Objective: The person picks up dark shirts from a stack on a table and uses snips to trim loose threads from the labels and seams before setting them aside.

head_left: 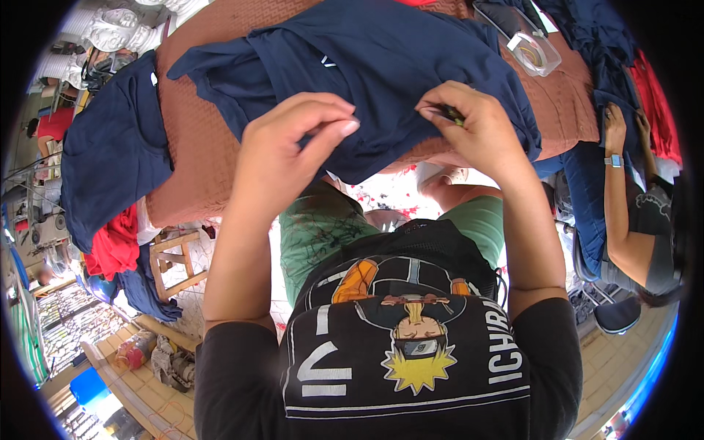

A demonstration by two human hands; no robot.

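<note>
Pinched at its near hem by the left hand (293, 147) and right hand (477, 128), the navy garment (381, 66) on the counter (198, 147) is judged light, soft and limp, best held at the edge.

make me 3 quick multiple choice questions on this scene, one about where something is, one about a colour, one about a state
1. Where is the clear plastic container?
A. on the brown table, upper right
B. on the floor
C. in the left hand

2. What colour is the garment under both hands?
A. red
B. navy blue
C. white

3. What is the right hand doing?
A. lying flat and open
B. hanging off the table
C. pinching a small dark tool against the cloth

Answers: 1 A, it sits on the tabletop by the far edge. 2 B, the cloth is dark blue. 3 C, its fingers close on a thin tool; the left hand pinches the fabric.
</note>
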